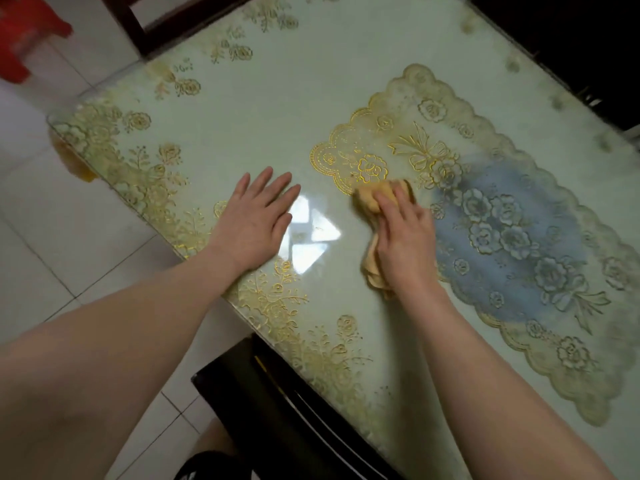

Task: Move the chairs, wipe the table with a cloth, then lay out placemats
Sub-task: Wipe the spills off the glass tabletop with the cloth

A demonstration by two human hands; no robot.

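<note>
— What's the cloth doing?
— I see a yellow cloth [372, 199], bunched up, lying on the glossy table [277, 98] with its gold flower borders. It touches the corner of a scalloped placemat [519, 237], gold lace with a blue centre, lying flat.
— Chairs?
— One dark chair [263, 393] against the near edge, a second chair [138, 26] at the far-left corner.

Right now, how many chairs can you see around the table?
3, each cut off: near chair at the bottom of view, far-left chair by the corner, right chair, dark, likely one. Others may be hidden.
</note>
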